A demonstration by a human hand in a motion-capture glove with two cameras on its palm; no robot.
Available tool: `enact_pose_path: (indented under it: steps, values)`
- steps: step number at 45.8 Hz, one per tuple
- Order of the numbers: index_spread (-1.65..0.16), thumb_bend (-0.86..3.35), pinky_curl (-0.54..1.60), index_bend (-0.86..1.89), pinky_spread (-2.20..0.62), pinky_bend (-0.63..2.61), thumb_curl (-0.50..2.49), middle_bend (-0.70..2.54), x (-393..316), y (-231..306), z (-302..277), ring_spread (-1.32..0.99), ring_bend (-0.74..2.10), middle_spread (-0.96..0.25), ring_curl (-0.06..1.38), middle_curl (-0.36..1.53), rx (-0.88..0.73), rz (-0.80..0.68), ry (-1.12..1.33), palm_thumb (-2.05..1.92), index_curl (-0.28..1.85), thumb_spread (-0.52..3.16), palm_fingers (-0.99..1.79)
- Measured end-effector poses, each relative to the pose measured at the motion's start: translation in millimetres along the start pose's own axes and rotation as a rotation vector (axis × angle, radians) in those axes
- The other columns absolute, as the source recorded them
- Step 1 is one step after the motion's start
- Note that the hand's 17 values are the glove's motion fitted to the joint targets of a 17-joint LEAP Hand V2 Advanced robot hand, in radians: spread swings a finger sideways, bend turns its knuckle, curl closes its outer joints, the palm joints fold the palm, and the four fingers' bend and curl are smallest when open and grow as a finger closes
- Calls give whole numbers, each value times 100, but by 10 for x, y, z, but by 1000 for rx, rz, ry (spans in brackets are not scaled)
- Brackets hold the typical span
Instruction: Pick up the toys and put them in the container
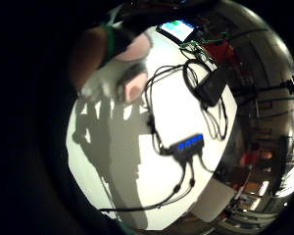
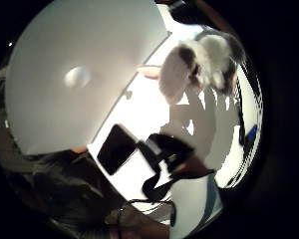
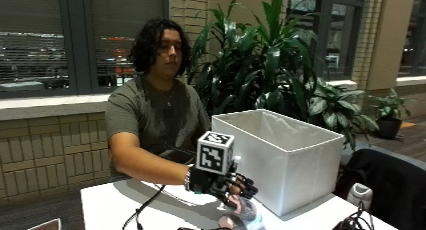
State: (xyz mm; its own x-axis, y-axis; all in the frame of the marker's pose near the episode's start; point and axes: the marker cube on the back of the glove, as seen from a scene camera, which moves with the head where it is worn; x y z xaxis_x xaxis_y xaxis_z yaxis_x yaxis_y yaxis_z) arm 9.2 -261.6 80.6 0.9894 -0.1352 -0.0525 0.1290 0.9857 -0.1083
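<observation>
My fingers (image 3: 238, 190) curl around a plush toy (image 3: 243, 210) just beside the white container (image 3: 293, 160). The toy hangs above the counter (image 3: 113, 205).

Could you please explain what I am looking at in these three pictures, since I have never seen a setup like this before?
There is no robot here: a person sits at a white table and works with a gloved right hand. The two round pictures come from small cameras on that palm; the third is from a camera across the table. The hand's fingers curl around a grey and white plush toy, just above the table. Beside it stands a white fabric container, open at the top. A black phone and a cable hub also lie on the table.
</observation>
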Motion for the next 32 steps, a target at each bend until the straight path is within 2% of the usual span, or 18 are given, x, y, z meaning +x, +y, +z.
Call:
enact_pose_path:
  steps: [3,7,10,12,13,18,21,25,32]
  values:
    - [-38,-3,31,22,0,71,19,23,12,-219,249,-20,17,-15,15,22,-58,-21,39,2,32,111,-7]
    - [-40,-3,31,28,3,74,21,19,12,-409,485,-17,9,-15,11,23,-14,-44,75,1,34,104,-4]
    - [-43,-1,31,53,1,81,22,19,-8,-508,573,-18,4,-18,6,23,106,-46,73,2,40,108,18]
    - [-43,2,28,66,-3,77,23,32,-25,-545,594,-21,11,-22,5,27,181,-40,71,6,42,118,45]
    - [-43,2,27,67,-4,76,23,34,-36,-556,596,-22,11,-23,4,27,223,-36,71,7,42,120,47]
    - [-40,19,30,58,-19,78,32,51,-89,-523,513,-34,48,-32,15,34,410,-38,85,33,46,135,82]
    - [-40,26,33,51,-26,84,37,58,-114,-425,385,-39,62,-35,20,38,448,-48,48,45,48,137,94]
    - [-40,30,37,48,-31,87,43,65,-182,-229,49,-44,74,-39,27,43,509,-60,-46,53,52,137,92]
    - [-42,31,42,49,-36,93,50,75,-710,223,-1073,-48,86,-44,34,52,711,-123,-126,57,61,135,87]
